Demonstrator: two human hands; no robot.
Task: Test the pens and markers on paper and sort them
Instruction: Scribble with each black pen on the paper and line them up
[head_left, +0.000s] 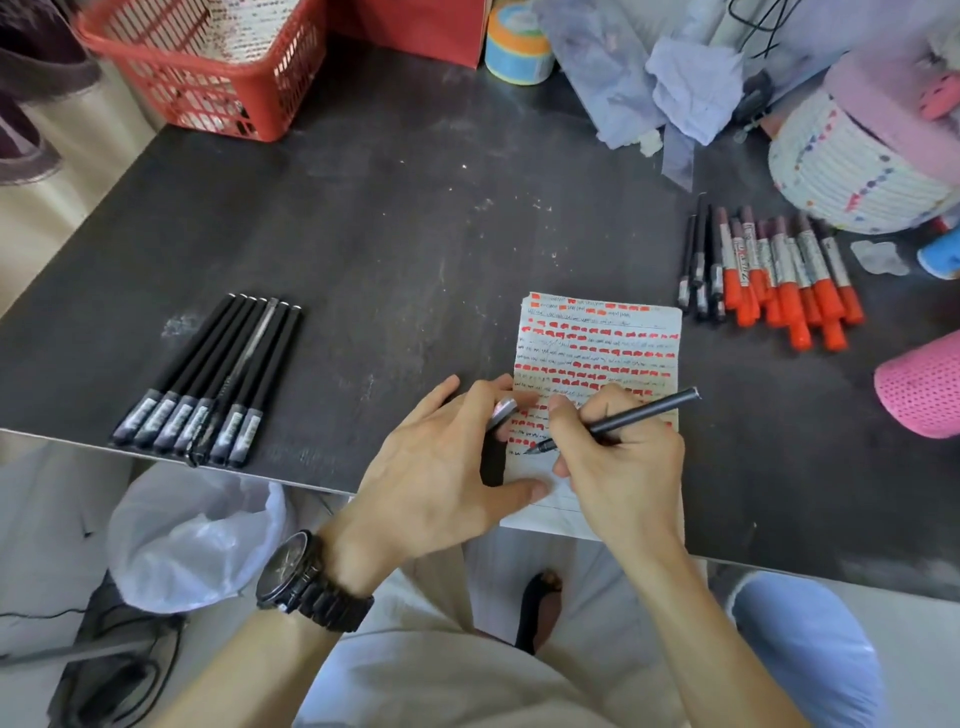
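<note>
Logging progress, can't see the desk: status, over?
Right hand grips slim black pen, tip on marked white paper. Left hand pinches grey cap, thumb on paper. Nothing blocking.

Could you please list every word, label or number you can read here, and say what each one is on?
Nothing can be read for certain.
Labels on the black pens: print too blurred.
Barrels of the red markers: print too blurred.
paper: only test scribbles and red dabs.
sheet in the red basket: rows too small.
pen in the right hand, pen cap in the left hand: no print visible.
</note>
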